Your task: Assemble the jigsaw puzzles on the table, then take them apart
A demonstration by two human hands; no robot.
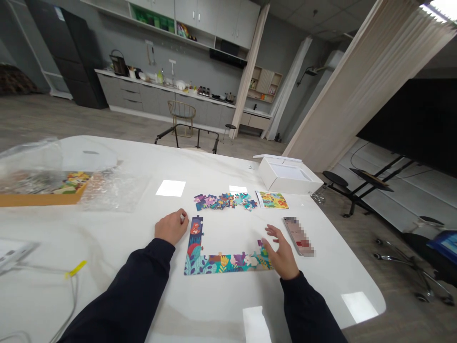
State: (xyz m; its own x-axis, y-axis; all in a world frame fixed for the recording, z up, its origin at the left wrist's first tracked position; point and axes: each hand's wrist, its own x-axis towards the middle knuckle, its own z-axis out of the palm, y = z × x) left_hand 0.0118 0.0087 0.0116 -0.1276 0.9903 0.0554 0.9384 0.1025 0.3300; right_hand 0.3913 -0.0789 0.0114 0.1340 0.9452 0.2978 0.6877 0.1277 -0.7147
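A partly joined jigsaw puzzle lies on the white table, forming an L from a left column and a bottom row, with a red animal, leaves and flowers printed on it. My left hand rests just left of the column's top, fingers curled in and no piece visible in them. Over the right end of the bottom row is my right hand, its fingers spread; it hides part of that corner. Beyond the L, a pile of loose puzzle pieces stretches sideways. Right of the pile lies a colourful picture card.
A phone lies right of my right hand. An open white box stands at the table's far right. At left are an orange-edged picture board, crumpled clear plastic and a cable with a yellow tag. A chair stands beyond.
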